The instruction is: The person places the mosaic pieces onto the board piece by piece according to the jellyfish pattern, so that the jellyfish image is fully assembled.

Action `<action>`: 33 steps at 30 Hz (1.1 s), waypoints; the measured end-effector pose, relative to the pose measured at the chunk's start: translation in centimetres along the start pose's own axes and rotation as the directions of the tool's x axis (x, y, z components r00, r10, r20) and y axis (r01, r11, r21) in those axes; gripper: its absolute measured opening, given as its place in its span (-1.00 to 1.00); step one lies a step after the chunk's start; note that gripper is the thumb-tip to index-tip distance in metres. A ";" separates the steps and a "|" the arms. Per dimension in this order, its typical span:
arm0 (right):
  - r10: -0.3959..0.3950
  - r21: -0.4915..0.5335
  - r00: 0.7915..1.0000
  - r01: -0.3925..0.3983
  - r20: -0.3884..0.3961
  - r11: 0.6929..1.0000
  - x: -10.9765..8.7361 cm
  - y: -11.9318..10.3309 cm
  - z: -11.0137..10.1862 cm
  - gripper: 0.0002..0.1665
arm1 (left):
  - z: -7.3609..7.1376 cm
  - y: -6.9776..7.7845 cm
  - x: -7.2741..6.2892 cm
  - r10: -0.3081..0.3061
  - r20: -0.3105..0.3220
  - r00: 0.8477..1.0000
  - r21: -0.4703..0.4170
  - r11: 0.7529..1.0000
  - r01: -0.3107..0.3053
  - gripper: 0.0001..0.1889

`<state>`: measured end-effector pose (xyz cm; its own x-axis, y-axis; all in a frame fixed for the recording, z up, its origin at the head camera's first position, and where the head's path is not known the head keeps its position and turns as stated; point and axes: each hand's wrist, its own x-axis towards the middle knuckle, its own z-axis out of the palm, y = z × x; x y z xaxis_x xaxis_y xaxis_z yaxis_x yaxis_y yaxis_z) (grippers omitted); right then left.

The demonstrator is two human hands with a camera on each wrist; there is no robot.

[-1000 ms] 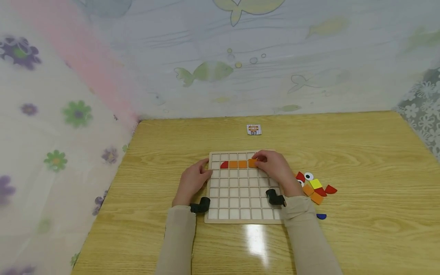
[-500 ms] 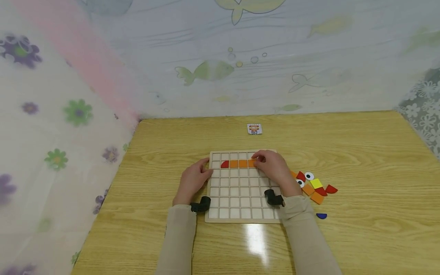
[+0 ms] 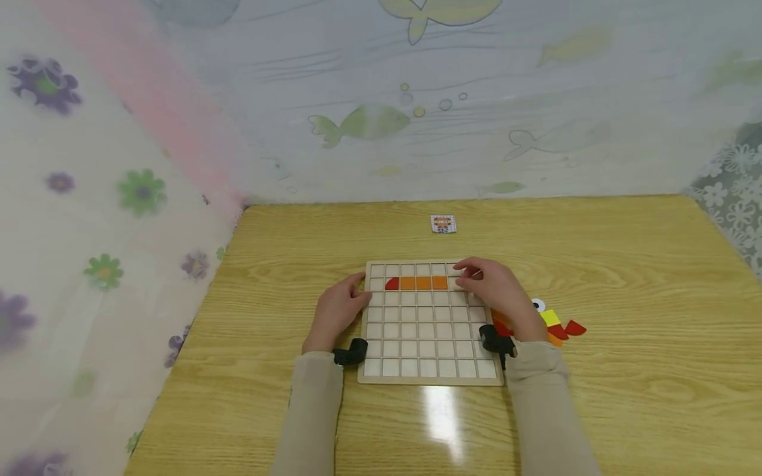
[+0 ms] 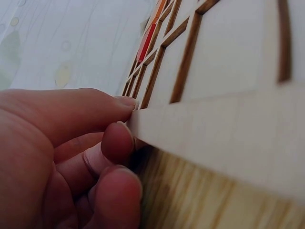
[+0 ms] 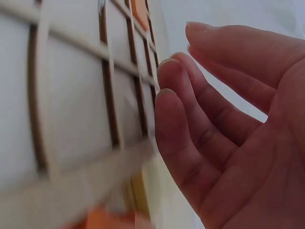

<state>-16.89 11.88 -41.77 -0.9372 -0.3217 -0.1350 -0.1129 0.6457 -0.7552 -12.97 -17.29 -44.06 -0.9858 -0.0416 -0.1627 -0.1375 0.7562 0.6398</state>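
Observation:
A wooden grid board (image 3: 430, 380) lies on the table. Along its second row from the top sit a red quarter-round tile (image 3: 392, 284) and three orange square tiles (image 3: 423, 283), side by side in their cells. My left hand (image 3: 338, 311) grips the board's left edge, its fingertips (image 4: 119, 143) right at the wooden rim in the left wrist view. Over the board's upper right part is my right hand (image 3: 497, 291). Its thumb and fingers stand apart with nothing between them, as the right wrist view also shows.
Loose tiles lie right of the board, partly hidden by my right wrist: a yellow square (image 3: 551, 318), a red quarter-round piece (image 3: 575, 328), an eye disc (image 3: 538, 305) and some orange. A small printed pattern card (image 3: 443, 224) lies behind the board.
My right hand has let go of the third orange square, now flat in its cell, and has moved right. My left hand stays at the board's edge.

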 end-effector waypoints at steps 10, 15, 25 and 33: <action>0.018 -0.008 1.000 -0.018 -0.021 1.000 -1.7 1.4 -1.8 -0.59 | 0.0 0.0 0.0 -0.011 -0.008 1.000 0.005 1.000 0.011 -0.51; 0.070 -0.033 0.997 -0.071 -0.037 0.997 -2.7 2.0 -2.7 -0.56 | 0.1 0.0 0.0 -0.006 0.004 1.000 -0.011 1.000 0.006 -0.50; 0.126 -0.087 0.988 -0.133 -0.089 0.987 -4.3 3.6 -4.6 -0.57 | -0.1 0.0 0.1 -0.009 0.007 1.000 -0.001 1.000 0.009 -0.50; 0.154 -0.098 0.985 -0.161 -0.070 0.982 -5.4 5.2 -5.9 -0.56 | 0.0 -0.1 0.0 0.003 0.008 1.000 0.001 1.000 -0.003 -0.49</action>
<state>-14.37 21.03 -41.23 -0.9642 -0.1686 -0.2045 0.0076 0.7536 -0.6573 -12.98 -17.40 -44.10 -0.9854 -0.0337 -0.1669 -0.1342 0.7569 0.6396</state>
